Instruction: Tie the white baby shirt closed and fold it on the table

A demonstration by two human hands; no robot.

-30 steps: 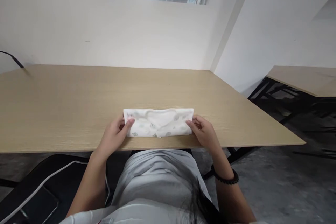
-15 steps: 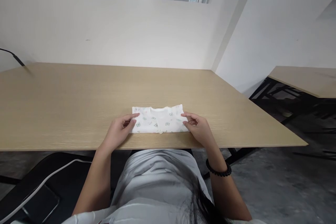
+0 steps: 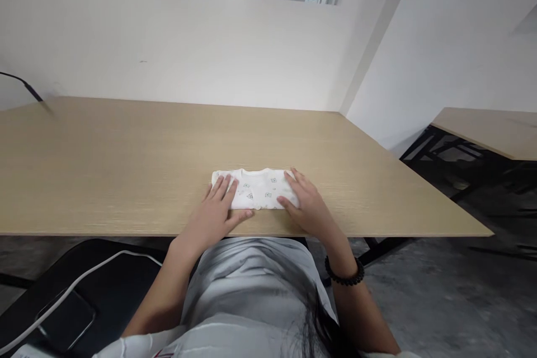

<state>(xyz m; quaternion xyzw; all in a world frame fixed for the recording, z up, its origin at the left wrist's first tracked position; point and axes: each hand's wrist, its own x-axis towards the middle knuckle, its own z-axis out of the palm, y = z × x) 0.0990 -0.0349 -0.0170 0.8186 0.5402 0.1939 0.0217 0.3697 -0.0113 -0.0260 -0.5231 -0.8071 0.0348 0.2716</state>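
A small white baby garment [image 3: 258, 190], printed with little pale figures, lies folded into a narrow strip on the wooden surface [image 3: 126, 156], near its front edge and straight ahead of the person. The left hand [image 3: 218, 210] lies flat on the garment's left end, palm down, fingers stretched forward over the cloth and thumb spread along its near edge; its grip is open, pressing rather than holding anything. The right hand [image 3: 302, 204] rests the same way on the right end, fingers flat across the fabric and nothing pinched in its grip. Between the two hands the middle of the fold, with its neckline at the far edge, shows bare. A dark beaded bracelet [image 3: 344, 274] circles the right wrist. Below the surface at the left, a white cable [image 3: 84, 279] runs across a black seat [image 3: 104, 285].
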